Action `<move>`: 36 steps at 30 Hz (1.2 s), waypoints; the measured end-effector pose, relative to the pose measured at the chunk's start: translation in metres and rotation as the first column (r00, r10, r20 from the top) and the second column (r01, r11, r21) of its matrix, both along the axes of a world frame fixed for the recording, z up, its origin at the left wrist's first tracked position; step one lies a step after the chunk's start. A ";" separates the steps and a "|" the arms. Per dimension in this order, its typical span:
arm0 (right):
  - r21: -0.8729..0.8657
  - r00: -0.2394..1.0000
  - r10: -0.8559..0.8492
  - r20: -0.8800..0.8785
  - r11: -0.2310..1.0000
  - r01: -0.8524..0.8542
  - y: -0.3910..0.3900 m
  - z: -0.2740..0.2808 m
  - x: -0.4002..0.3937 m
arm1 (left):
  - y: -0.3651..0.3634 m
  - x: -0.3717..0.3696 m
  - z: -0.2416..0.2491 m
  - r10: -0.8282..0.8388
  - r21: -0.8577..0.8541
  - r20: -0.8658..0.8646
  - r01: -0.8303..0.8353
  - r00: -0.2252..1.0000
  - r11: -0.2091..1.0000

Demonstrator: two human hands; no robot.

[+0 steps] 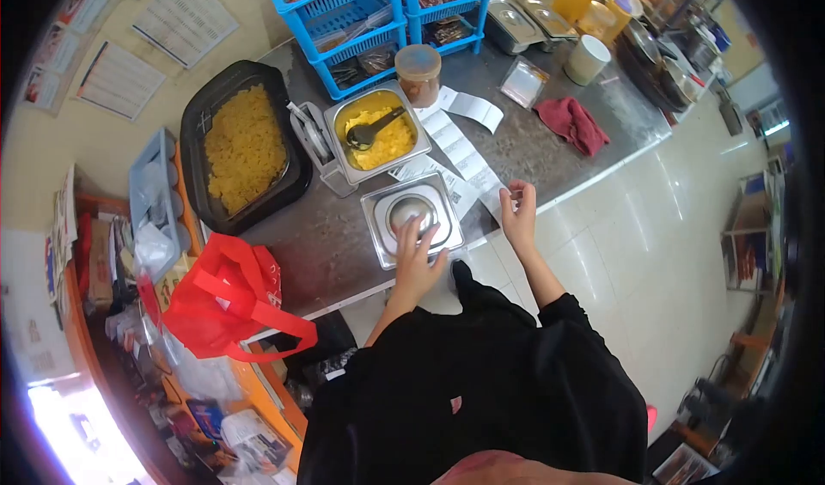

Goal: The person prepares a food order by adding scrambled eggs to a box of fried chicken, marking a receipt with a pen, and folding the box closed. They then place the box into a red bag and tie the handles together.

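Across the square steel piece [381,219] in the head view, spreads the left hand [416,260] from the near, slightly right side, forearm slanting in from below. Keeps no gap there: touches the round centre [412,211] with parted fingers, pointing mostly away from the body. Cannot tell, with the palm turned from view, whether gripping or merely resting, nor whether looking at a lid or a shallow pan. Find no long axis to follow in so square an outline, lying flat on the tabletop [537,160] at its near edge, with sides a little turned.

Holds the right hand [518,215] apart, well to the right of the steel piece, with fingers loosely bent, partly open and empty as far as can be seen. Count the left hand as nearer, being already in contact.

Look just beyond the steel piece for the deep steel pan [420,146] of yellow food, with the black spoon [369,133] inside; beyond and to its right for the paper strips [461,155]; farther left for the black tray [298,172]; nearer and left for the red bag [215,305].
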State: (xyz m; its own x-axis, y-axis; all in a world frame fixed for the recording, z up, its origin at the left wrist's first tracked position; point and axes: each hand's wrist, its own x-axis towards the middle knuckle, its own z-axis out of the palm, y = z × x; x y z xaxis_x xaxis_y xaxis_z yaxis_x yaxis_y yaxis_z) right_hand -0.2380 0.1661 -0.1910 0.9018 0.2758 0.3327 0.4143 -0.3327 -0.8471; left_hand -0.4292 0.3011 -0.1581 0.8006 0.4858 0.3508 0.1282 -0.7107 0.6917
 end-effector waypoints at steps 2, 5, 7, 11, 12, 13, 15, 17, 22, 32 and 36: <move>0.023 0.995 0.037 0.090 0.999 -0.039 0.003 -0.003 0.022 | -0.006 0.030 0.002 0.003 0.008 0.000 -0.003 1.000 1.000; 0.067 0.957 0.161 -0.242 0.987 -0.149 -0.009 0.004 0.048 | -0.010 0.050 -0.007 0.112 -0.149 0.038 -0.105 0.993 0.983; 0.024 0.951 0.157 -0.266 0.987 -0.156 -0.018 0.006 0.066 | -0.005 0.050 -0.010 0.188 -0.208 0.026 -0.179 0.982 0.962; -0.024 0.979 0.060 -0.196 0.998 -0.066 -0.030 0.008 0.112 | 0.003 0.047 -0.006 0.217 -0.109 -0.015 -0.218 0.976 0.970; -0.023 0.982 0.041 -0.183 0.999 -0.046 -0.026 0.007 0.124 | 0.000 0.051 -0.008 0.199 -0.072 -0.036 -0.201 0.979 0.977; -0.024 0.985 0.019 -0.173 0.999 -0.024 -0.021 0.009 0.135 | -0.004 0.055 -0.005 0.179 -0.038 -0.062 -0.181 0.982 0.983; -0.032 0.988 0.033 -0.153 0.999 -0.038 -0.010 0.009 0.149 | -0.013 0.063 -0.009 0.129 -0.006 -0.081 -0.130 0.988 0.992; -0.037 0.985 0.116 -0.127 0.992 -0.121 0.011 0.008 0.153 | -0.017 0.070 -0.003 0.103 0.033 -0.142 -0.099 0.985 0.995; -0.422 0.934 0.275 -0.228 0.836 -0.349 0.029 0.023 0.104 | -0.011 0.067 -0.011 0.118 0.111 -0.314 -0.087 0.942 0.990; -0.504 0.947 0.275 -0.167 0.802 -0.321 0.019 0.011 0.064 | 0.016 0.015 -0.019 0.234 0.101 -0.247 -0.215 0.940 0.971; -0.506 0.923 0.380 0.056 0.808 -0.302 0.029 0.020 0.050 | 0.023 -0.005 -0.015 0.279 0.156 -0.267 -0.244 0.922 0.957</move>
